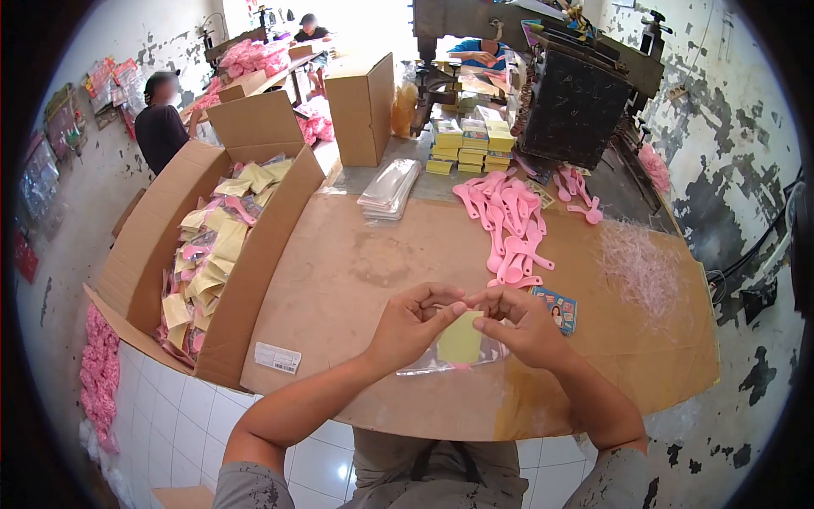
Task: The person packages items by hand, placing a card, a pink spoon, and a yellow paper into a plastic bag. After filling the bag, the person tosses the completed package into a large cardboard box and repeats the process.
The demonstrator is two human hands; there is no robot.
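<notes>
In front of me, above the cardboard-covered table (339,288), both hands are at a clear plastic bag (421,366) with a pale yellow card (460,341) in it or against it. A bit of pink shows at the bag's lower edge. My left hand (407,327) pinches the left side of the upper edge with thumb and fingers. My right hand (527,329) pinches the right side, fingertips close to the left ones. A blue printed card (556,310) lies just beyond my right hand. Past the hands is a heap of pink plastic scoops (509,216).
On the left, an open carton (259,293) holds many bagged scoops with yellow cards. Flat plastic bags (390,191), card stacks (462,144) and a black machine (568,106) stand at the back. Plastic strands (640,267) lie right. A person (161,123) stands behind the carton; others work farther back.
</notes>
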